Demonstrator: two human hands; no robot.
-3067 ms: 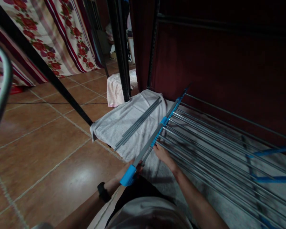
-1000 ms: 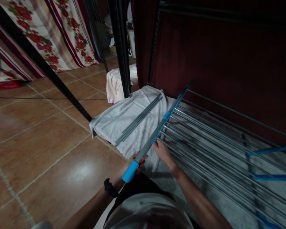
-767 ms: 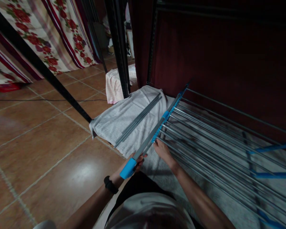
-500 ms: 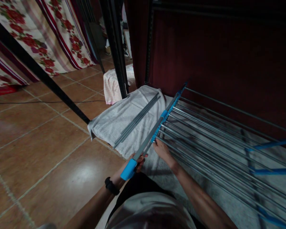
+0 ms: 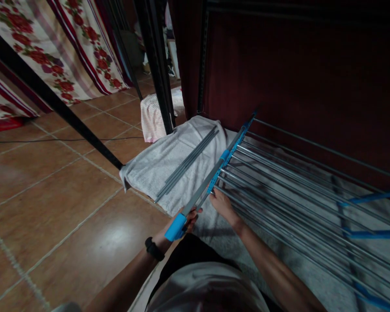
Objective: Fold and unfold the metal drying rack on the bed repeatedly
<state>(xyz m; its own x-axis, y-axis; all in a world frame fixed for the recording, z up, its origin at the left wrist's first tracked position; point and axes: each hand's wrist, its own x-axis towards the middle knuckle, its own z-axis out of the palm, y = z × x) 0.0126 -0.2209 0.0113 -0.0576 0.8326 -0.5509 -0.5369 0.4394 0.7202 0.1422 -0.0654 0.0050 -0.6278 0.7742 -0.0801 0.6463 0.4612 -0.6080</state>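
One drying rack (image 5: 299, 195) lies by you; your left hand (image 5: 185, 219) has its fingers clamped on its grey side rail (image 5: 201, 195), your right hand (image 5: 221, 203) pinches a thin rod beside it; three loose rods (image 5: 188, 162) lie beyond on a towel (image 5: 156, 169)

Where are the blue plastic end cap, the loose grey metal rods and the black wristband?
blue plastic end cap (image 5: 175, 227), head view, cap's middle
loose grey metal rods (image 5: 186, 166), head view, mid-length
black wristband (image 5: 154, 249), head view, band's outer face
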